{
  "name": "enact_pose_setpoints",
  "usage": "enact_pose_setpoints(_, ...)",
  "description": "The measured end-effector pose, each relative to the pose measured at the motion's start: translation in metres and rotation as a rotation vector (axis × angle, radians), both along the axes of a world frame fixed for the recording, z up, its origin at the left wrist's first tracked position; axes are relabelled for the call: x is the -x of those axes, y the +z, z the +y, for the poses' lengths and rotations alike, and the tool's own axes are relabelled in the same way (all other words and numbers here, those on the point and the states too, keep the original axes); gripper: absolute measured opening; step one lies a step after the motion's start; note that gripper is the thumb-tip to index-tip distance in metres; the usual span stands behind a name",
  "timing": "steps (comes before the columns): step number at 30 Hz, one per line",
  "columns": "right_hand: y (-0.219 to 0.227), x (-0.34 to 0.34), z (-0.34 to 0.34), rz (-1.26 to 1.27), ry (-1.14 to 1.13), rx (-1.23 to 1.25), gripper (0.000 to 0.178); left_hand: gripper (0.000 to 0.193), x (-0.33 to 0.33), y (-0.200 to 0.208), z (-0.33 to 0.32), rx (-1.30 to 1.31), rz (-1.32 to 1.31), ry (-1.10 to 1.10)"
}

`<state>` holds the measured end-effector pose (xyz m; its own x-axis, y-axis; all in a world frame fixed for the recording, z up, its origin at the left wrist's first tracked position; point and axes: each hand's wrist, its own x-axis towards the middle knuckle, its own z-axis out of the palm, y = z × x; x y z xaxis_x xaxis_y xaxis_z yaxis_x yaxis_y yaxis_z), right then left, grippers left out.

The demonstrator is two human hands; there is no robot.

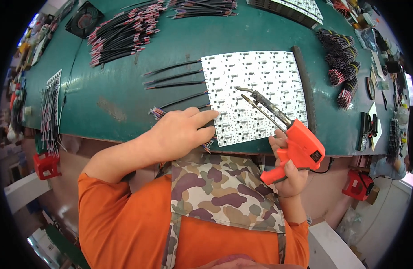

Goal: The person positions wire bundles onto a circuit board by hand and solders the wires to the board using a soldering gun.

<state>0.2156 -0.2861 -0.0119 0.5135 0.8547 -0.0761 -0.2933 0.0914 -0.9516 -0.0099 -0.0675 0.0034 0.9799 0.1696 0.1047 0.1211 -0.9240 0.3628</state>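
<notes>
My right hand [290, 172] is wrapped round the handle of a red soldering gun [305, 145]. Its metal tip and a thin feed tube reach up and left over a white circuit board panel [260, 67] covered with rows of small dark parts. My left hand [181, 130] has bent fingers at the panel's left edge; whatever lies between them is hidden. Several black cables [177, 84] run leftward from that edge, their ends at the board. Under my left hand, a bundle of cables with coloured ends [158, 113] shows in part.
A dark bar [304, 85] lies along the panel's right edge. Piles of black cables [128, 36] and a fan [84, 20] are at the far left of the green table [98, 85]. Tied cable bundles [345, 67] lie right; a stack of panels [289, 11] stands at the back.
</notes>
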Motion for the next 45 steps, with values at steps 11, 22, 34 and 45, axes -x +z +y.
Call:
enact_pose_setpoints(11, -0.002, 0.002, 0.015, 0.090, -0.057, -0.091, 0.057, 0.017, -0.005, -0.005, 0.014, -0.053, -0.041, -0.003)
enact_pose_setpoints(22, -0.020, -0.009, 0.010, -0.007, 0.021, -0.198, 0.058, 0.011, 0.057, 0.016, 0.101, 0.800, -1.203, 0.485)
enact_pose_setpoints(34, -0.008, 0.002, 0.001, 0.012, -0.067, -0.093, 0.057, 0.019, 0.050, -0.022, 0.095, 1.068, -0.932, 0.641)
enact_pose_setpoints(45, 0.012, -0.010, -0.018, -0.036, 0.111, 0.040, 0.061, 0.031, 0.021, 0.020, 0.052, 0.103, -0.479, 0.160)
